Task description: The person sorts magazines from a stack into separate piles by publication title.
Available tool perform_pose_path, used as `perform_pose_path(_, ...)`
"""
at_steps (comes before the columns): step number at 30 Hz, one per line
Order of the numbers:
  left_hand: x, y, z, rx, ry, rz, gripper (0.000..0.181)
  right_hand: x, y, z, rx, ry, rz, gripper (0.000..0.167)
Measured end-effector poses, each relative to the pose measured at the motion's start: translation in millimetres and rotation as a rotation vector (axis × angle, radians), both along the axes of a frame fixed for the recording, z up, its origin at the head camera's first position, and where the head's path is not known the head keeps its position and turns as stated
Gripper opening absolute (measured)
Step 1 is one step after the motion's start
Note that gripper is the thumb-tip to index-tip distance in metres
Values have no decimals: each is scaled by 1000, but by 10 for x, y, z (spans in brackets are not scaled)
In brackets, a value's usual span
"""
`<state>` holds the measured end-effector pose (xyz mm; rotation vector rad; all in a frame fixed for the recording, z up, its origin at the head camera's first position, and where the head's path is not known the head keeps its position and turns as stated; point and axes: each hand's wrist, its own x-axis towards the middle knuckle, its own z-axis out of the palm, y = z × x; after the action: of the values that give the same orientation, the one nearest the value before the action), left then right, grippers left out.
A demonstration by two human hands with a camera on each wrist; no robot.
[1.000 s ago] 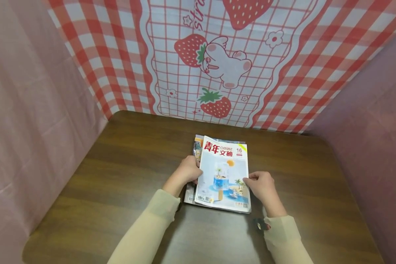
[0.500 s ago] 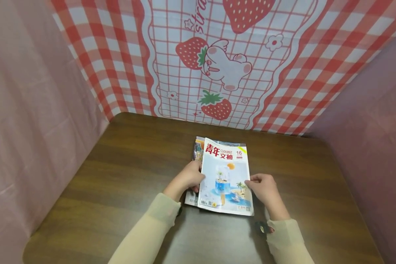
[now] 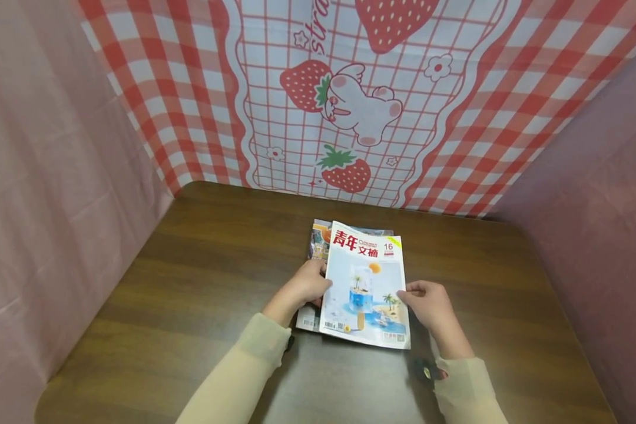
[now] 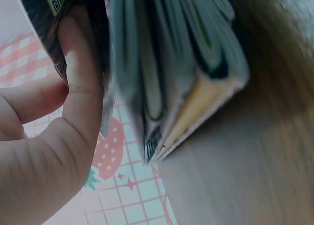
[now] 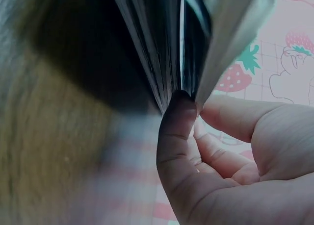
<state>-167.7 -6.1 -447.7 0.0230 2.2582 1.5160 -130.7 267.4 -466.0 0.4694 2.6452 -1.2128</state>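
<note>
A magazine [image 3: 363, 282] with a pale blue beach cover and red Chinese title lies tilted over another magazine [image 3: 320, 238] with a colourful cover, of which the left side and top edge show. My left hand [image 3: 306, 284] holds the left edge of the top magazine, thumb on the cover; its other fingers are partly hidden. In the left wrist view, a finger lies against a dark cover with a QR code, beside thick folded page edges [image 4: 162, 63]. My right hand [image 3: 428, 301] pinches the right edge, and the right wrist view shows thumb and finger gripping loosely fanned pages [image 5: 162, 53].
Both magazines are on a brown wooden table [image 3: 217, 253] with rounded corners. A red-and-white checked strawberry cloth [image 3: 344, 106] hangs along the far edge. Pink curtains [image 3: 69, 176] stand at the sides. Dark wrist devices [image 3: 425, 370] show at the sleeves.
The top magazine has shifted slightly right and toward me with both hands on it. More of the lower magazine's cover shows at the left.
</note>
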Motion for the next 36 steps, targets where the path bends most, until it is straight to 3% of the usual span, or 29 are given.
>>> perform_pose_path(5,14,49,17,-15,8,17,2,41,40,16,4,31,-6,41)
perform_pose_path(16,51,206,9,80,30,47,9,108,225,76,-3,24,-32,48)
perform_pose_path(25,51,381,23,10,106,21,5,175,443,146,-50,-33,-78,59)
perform_pose_path(36,29,560,78,-41,61,-31,13,216,643,188,-70,-45,-96,67)
